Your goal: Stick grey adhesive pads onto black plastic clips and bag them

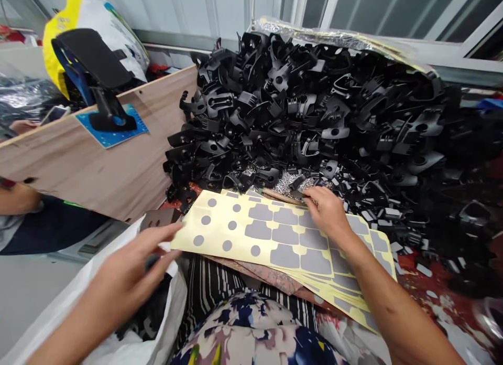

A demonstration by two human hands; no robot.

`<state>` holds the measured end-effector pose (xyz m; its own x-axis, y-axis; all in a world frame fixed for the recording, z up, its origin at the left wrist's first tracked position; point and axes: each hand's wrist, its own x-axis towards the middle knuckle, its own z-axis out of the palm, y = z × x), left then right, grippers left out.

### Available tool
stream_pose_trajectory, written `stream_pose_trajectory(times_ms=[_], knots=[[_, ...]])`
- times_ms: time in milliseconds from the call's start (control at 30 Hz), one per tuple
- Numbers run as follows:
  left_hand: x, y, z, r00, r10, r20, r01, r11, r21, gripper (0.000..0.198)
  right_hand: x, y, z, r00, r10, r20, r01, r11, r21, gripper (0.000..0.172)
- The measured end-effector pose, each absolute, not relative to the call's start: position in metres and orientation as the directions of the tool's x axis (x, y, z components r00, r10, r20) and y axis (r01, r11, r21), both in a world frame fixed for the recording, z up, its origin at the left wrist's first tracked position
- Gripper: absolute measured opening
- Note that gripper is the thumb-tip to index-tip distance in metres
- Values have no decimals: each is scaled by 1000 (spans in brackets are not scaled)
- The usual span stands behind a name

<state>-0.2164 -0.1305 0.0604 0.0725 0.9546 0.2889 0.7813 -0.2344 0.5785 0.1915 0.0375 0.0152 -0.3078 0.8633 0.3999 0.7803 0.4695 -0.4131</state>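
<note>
Pale yellow sheets of grey stickers (236,239), round and notched, lie in a fanned stack across my lap. My left hand (131,268) is at the left edge of the top sheet, slightly blurred, with thumb and fingers apart. Beyond the far edge of the stack, my right hand (324,205) has its fingers closed on a small black plastic part (299,193), mostly covered by the fingertips. Just beyond it are shiny small metal pieces (285,182) and a thin wooden stick (275,194).
A large heap of black plastic parts (275,113) fills the back. A wooden board (98,171) at left carries a black holder (104,82) on a blue card. An open white sack (176,302) with black parts stands by my left arm. Another person's arm (18,197) shows far left.
</note>
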Motion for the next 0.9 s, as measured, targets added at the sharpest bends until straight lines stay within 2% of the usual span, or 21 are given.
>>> stream_pose_trajectory(times_ms=[33, 100, 167, 233, 333, 400, 467, 567, 633, 700, 800, 867, 900], knots=[[-191, -118, 58, 141, 943, 303, 764, -298, 572, 49, 183, 18, 19, -264, 881, 392, 690, 457, -562, 21], [-138, -93, 48, 276, 898, 342, 675, -435, 596, 62, 164, -21, 24, -227, 932, 283, 416, 356, -837, 19], [-91, -69, 33, 418, 840, 344, 504, -530, 682, 63, 152, -54, 23, -251, 953, 170, 202, 224, -953, 17], [-58, -49, 20, 458, 846, 273, 343, -451, 824, 53, 152, -76, 16, -209, 968, 140, 168, 177, -970, 19], [-32, -27, 9, 380, 924, 43, 106, -89, 990, 36, 171, -97, -1, -20, 975, 221, 393, 211, -895, 25], [-22, -16, 8, 385, 914, -125, -67, 163, 984, 37, 181, -108, -15, -6, 955, 296, 537, 252, -805, 24], [-13, -8, 6, 444, 867, -225, -163, 325, 932, 48, 184, -116, -27, -92, 936, 340, 606, 324, -727, 21], [1, 0, -1, 487, 824, -290, -168, 414, 895, 51, 179, -122, -37, -164, 923, 348, 626, 370, -686, 21], [7, 3, -9, 500, 802, -327, -145, 449, 882, 52, 177, -124, -31, -148, 948, 282, 589, 314, -745, 19], [10, 6, -15, 510, 791, -337, -142, 464, 874, 55, 179, -127, -16, -186, 973, 135, 468, 208, -859, 16], [10, 7, -18, 491, 813, -312, -181, 445, 877, 56, 185, -134, 14, -441, 895, -66, 228, 41, -973, 20], [7, 6, -15, 475, 828, -299, -222, 442, 869, 56, 189, -133, 25, -461, 886, -50, 181, 39, -983, 22], [5, 3, -12, 477, 827, -297, -255, 454, 854, 57, 189, -129, 26, -368, 930, -3, 206, 78, -975, 20]])
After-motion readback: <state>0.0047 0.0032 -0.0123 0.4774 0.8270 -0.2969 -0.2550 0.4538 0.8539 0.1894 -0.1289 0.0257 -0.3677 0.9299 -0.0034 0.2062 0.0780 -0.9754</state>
